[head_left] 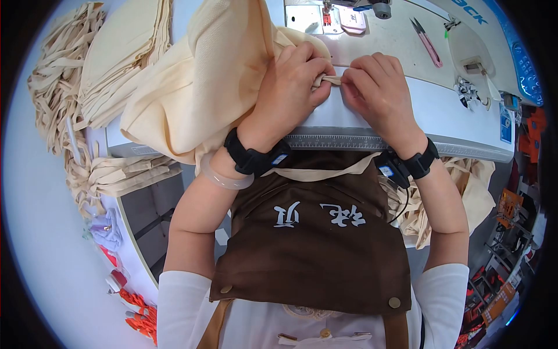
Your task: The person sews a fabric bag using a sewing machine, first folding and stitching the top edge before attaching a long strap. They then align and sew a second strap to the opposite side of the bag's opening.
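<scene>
Cream cloth [224, 64], bunched and folded like an unfinished bag, lies on the table under and to the left of my left hand [296, 81]. That hand is closed, gripping a narrow cream fabric strap [332, 79] between thumb and fingers beside the cloth. The strap's other end runs to my right hand [376, 87], whose fingertips pinch it. The stretch between the hands is short and looks twisted. Across my brown apron [314, 232] hangs a loose cream band [325, 173]; where its ends go is hidden.
A sewing machine's presser foot [327, 17] stands beyond my hands. Pink-handled snips [427, 43] lie on the machine bed at right. Stacked cream cloth panels [125, 58] and a heap of straps [67, 75] are at left. A ruler strip [337, 141] edges the table.
</scene>
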Demonstrator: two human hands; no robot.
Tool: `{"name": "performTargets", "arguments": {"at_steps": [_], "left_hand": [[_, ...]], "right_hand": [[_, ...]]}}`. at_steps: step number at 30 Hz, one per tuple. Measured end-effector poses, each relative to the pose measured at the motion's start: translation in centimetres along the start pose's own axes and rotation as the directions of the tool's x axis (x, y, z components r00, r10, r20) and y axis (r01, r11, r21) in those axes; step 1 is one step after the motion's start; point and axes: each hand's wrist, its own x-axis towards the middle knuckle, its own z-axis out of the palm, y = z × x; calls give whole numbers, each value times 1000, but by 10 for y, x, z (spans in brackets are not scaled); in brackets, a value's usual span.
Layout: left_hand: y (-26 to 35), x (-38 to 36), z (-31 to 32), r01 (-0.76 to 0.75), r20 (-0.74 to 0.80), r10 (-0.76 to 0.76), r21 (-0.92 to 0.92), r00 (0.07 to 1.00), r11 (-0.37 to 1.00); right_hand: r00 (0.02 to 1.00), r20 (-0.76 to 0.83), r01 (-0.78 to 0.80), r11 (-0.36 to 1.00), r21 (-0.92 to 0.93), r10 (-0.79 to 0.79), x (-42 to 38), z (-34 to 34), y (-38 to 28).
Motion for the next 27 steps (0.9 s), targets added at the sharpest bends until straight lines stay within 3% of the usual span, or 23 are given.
{"name": "performTargets", "arguments": {"at_steps": [8,14,20,23,27], "left_hand": [[0,0,1,-4,-6,4,9,1000,1000],[-1,0,-2,27,10,-26,-94,1000,995],[-2,-1,0,-8,-7,8,-55,1000,998],[-1,-1,0,-33,-9,33,-13,999,999],[-1,-1,1,-37,-15,37,-13,999,999]], "right_hand": [[997,-21,77,997,16,-76,-2,2,0],[997,-6,-79,984,162,82,-3,-2,2],[976,0,-211,944,254,218,-3,-2,-3],[959,80,-283,923,261,271,-1,-3,-6],[963,68,-268,926,265,259,1,0,-7]]}}
